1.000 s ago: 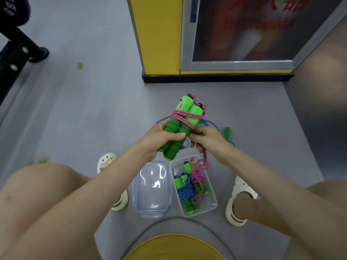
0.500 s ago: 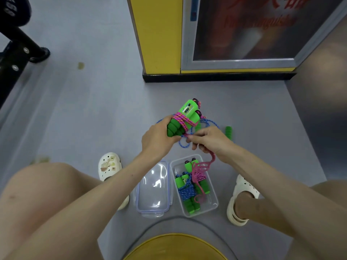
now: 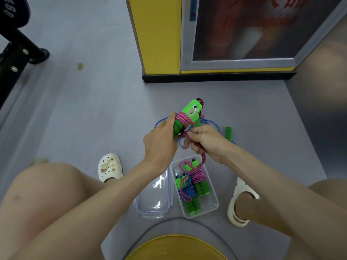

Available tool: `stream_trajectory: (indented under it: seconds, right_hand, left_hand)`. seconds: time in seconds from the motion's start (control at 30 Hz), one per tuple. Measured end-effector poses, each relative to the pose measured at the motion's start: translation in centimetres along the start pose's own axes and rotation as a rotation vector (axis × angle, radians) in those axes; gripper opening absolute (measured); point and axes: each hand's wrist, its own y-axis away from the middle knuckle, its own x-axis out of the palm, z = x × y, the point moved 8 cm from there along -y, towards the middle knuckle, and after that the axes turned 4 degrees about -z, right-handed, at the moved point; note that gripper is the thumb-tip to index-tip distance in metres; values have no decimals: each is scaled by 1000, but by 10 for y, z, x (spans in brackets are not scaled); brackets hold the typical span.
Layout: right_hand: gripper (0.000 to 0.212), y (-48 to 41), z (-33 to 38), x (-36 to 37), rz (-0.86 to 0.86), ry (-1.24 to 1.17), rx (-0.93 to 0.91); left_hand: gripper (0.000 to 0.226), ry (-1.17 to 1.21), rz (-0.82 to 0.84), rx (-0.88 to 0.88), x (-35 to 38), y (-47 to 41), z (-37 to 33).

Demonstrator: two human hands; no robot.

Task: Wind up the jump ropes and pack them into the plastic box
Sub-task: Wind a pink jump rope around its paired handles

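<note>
Both busy: left hand [image 3: 159, 145] wraps the ribbed foam grips of a green handle pair [image 3: 189, 113], held side by side and tilted up and away; its fingers are mostly hidden behind them. Braided pink rope [image 3: 183, 119] sits in several tight turns round the pair just above the thumb. The right hand [image 3: 208, 141] is closed, pinching the loose tail of that rope, which hangs in a loop down over the plastic box [image 3: 213, 204]. Box is clear, rectangular, rounded corners, on the grey floor [image 3: 93, 109] between the feet; inside lie a blue bundle [image 3: 187, 192] and a pink bundle [image 3: 199, 177], both wound on green handles, touching. Clear lid [image 3: 154, 196] lies flat just left of the box; touching or not, can't tell. Behind the hands a loose blue rope [image 3: 212, 121] lies on the floor, mostly hidden; one spare handle [image 3: 228, 132] shows to the right. Glass cabinet door [image 3: 244, 30] is blurred, red print unreadable. A yellow disc [image 3: 176, 247] is cut off by the bottom edge.
</note>
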Motion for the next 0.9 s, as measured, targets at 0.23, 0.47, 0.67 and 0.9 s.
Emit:
stream_trajectory:
  seconds: [0.23, 0.47, 0.67, 0.9]
  right_hand:
    - [36, -3, 3, -8, -71, 14, -28]
    - [37, -11, -5, -24, -166, -149, 9]
    - [35, -7, 0, -18, 45, -347, -26]
    - [52, -11, -4, -20, 33, -204, -53]
  left_hand:
    - [87, 149, 81, 147, 14, 9, -16]
    - [69, 508, 261, 49, 27, -1, -19]
    - [44, 1035, 485, -514, 27, -9, 12]
    - [47, 1364, 802, -516, 35, 12, -7]
